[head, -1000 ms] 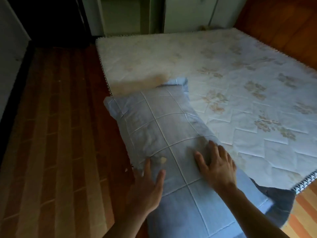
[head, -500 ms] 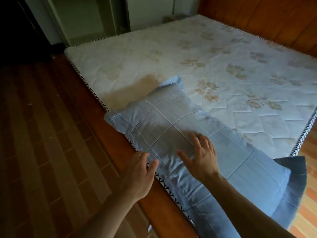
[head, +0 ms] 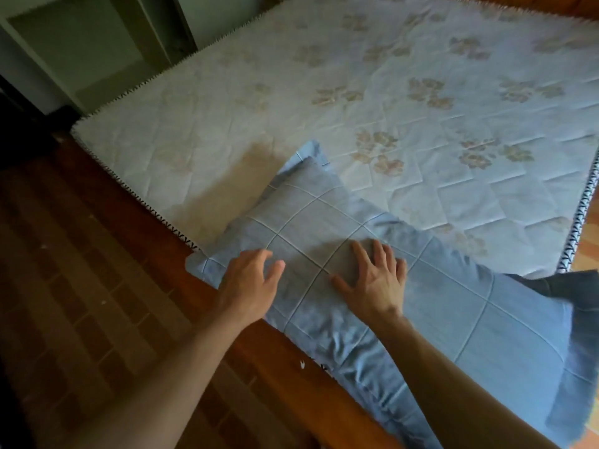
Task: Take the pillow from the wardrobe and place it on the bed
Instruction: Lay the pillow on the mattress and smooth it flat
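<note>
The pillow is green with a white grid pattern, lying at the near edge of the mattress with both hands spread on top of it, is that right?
Not quite: the pillow is blue, not green, as the head view shows. The rest holds: it has a white grid pattern, lies at the near edge of the mattress, with the left hand and right hand spread on top.

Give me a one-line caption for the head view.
Both hands, left and right, rest open on the pillow on the bed.

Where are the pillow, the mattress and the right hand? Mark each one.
pillow (head: 453, 319): head view, on its blue checked top face.
mattress (head: 356, 76): head view, on its bare quilted surface.
right hand (head: 376, 283): head view, on the back of the hand.
</note>
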A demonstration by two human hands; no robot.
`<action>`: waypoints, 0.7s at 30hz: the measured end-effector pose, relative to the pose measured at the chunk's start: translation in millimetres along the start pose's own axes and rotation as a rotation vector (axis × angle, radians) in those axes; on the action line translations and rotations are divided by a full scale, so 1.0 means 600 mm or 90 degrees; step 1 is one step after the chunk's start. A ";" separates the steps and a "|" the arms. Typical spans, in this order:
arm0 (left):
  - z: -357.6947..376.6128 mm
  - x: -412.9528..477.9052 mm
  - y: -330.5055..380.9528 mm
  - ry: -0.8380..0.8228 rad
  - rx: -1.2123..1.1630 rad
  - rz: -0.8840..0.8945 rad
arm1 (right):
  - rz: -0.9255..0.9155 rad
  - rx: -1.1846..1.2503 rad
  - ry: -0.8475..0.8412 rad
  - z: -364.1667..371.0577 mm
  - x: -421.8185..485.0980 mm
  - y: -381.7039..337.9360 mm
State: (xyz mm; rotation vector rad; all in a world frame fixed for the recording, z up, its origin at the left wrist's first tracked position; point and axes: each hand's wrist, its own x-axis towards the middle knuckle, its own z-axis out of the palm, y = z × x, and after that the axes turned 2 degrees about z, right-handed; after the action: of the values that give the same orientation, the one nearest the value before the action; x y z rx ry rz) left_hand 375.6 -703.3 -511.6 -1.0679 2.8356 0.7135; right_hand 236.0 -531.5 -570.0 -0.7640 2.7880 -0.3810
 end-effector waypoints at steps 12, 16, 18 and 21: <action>-0.017 0.220 -0.069 -0.047 -0.047 0.128 | 0.167 0.044 0.025 0.007 0.107 -0.095; 0.000 0.295 -0.132 -0.051 -0.069 0.187 | 0.283 0.003 0.061 0.028 0.120 -0.117; 0.005 0.325 -0.153 -0.049 -0.061 0.182 | 0.300 -0.025 0.075 0.041 0.117 -0.126; 0.021 0.376 -0.152 -0.107 -0.066 0.143 | 0.305 -0.030 0.155 0.062 0.114 -0.130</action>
State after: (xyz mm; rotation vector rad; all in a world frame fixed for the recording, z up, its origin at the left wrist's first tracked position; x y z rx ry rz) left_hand 258.9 -897.4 -601.6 -0.6687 2.8253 0.9281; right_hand 225.6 -639.0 -591.3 -0.0396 3.0850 -0.3339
